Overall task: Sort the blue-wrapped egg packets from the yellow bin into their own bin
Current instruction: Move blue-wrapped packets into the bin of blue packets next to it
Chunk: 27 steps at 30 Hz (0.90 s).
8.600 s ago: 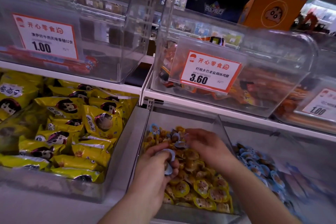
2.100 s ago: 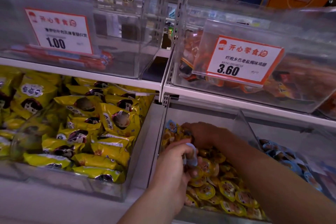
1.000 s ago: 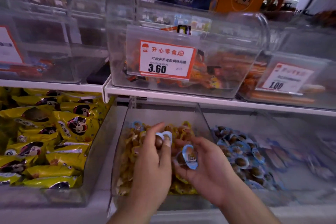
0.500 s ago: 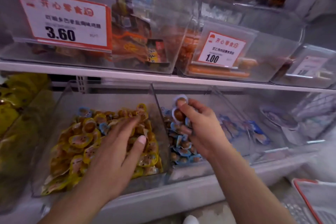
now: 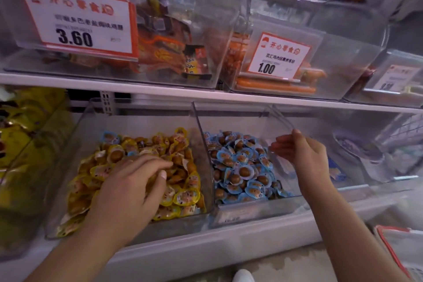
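The sorting looks well along but not finished. The yellow bin [image 5: 75, 135], a clear tub on the lower shelf [image 5: 229, 238], is filled mostly with yellow-wrapped egg packets [image 5: 183, 197], yet at least one blue-wrapped egg packet [image 5: 109, 138] lies at its far left corner, and another bluish scrap shows just beyond the left hand's fingertips, too small to be sure of. Just to its right, sharing a clear wall, the blue bin [image 5: 256, 210] already holds a dense heap of blue packets [image 5: 242, 170], so much of the transfer seems done. The left hand [image 5: 130, 188] lies palm down on the yellow pile with fingers spread and lightly bent, its grip open and holding nothing that can be seen. The right hand [image 5: 297, 151] hangs over the right side of the blue bin, fingers loosely curled toward the thumb; no packet shows in it, so its grip reads as empty. What remains, by my judgement, is to rake through the yellow heap for buried blue strays, starting with the one at the far left corner.
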Motion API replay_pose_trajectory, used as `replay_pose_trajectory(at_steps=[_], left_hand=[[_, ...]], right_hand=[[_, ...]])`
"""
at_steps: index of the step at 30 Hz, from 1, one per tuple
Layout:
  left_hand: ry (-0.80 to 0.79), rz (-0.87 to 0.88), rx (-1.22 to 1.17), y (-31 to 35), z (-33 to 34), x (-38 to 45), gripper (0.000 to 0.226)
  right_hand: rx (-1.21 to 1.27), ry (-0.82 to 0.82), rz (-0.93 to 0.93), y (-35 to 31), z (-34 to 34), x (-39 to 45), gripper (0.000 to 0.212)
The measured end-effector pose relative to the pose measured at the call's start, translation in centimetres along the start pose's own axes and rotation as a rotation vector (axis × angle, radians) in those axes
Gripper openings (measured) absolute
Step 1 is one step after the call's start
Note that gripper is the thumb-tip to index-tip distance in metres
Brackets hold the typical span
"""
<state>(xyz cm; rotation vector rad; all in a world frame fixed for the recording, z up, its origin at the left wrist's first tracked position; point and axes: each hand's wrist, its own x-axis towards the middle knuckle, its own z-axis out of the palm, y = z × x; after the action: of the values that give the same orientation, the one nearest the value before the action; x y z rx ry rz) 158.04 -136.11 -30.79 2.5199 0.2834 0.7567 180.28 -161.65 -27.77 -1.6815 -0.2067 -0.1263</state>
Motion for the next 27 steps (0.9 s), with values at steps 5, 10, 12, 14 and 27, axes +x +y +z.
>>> replay_pose_trajectory(at_steps=[5,10,12,14,27], left_hand=[[0.052,-0.141,0.112,-2.5,-3.3,-0.9,0.034],[-0.126,-0.243,0.233,-3.0,-2.8,-3.1,0.045],[-0.23,-0.231,0.343,-2.4,-1.7,-3.3,0.057],[-0.291,-0.244,0.366,-2.3,-1.4,-3.1,0.064],[-0.262,-0.294,0.351,-3.6,-2.2,-2.0,0.059]], right_hand=[[-0.164,-0.228,-0.407,-3.0,6.2,-5.0,0.022],[-0.455,-0.653,-0.554,-4.2,15.3,-7.3,0.023],[-0.661,-0.81,-0.522,-3.6,19.6,-6.9,0.03],[-0.831,-0.983,-0.575,-2.6,23.5,-6.6,0.037],[-0.871,-0.806,-0.391,-1.7,34.0,-1.2,0.022]])
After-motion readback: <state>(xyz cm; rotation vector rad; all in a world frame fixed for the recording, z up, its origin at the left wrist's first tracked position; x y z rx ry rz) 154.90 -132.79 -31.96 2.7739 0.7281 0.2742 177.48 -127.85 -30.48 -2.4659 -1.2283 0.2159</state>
